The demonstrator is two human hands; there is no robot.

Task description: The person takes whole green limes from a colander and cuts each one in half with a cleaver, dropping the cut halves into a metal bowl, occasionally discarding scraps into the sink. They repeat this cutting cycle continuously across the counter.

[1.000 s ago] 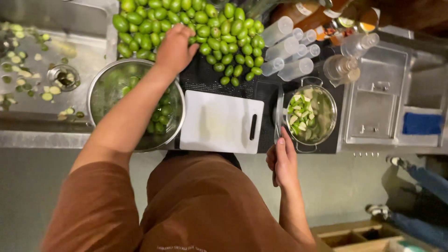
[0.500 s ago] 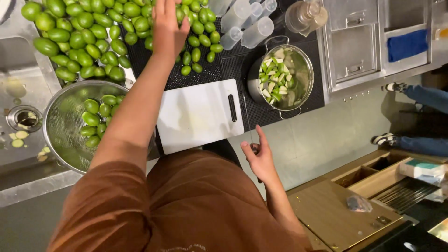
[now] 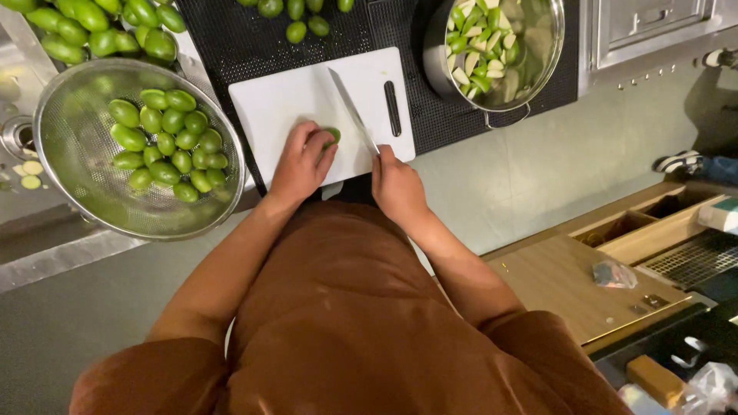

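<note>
My left hand (image 3: pixel 300 163) presses a small green fruit (image 3: pixel 332 135) down on the white cutting board (image 3: pixel 292 96). My right hand (image 3: pixel 396 184) grips the handle of a knife (image 3: pixel 352 112), whose blade lies across the board just right of the fruit. A metal colander (image 3: pixel 73 154) holding several green fruits sits to the left of the board. A steel pot (image 3: pixel 530 54) with cut green pieces stands at the upper right.
The board lies on a black mat (image 3: pixel 231 46) with loose green fruits (image 3: pixel 296 31) behind it and a heap (image 3: pixel 92 34) at the upper left. A sink drain (image 3: pixel 17 138) is at the far left. A wooden surface (image 3: pixel 584 284) and drawers are at the lower right.
My left hand came back from the fruit pile with one fruit and set it on the board. My right hand rose from my side and took the knife. The camera moved closer.
</note>
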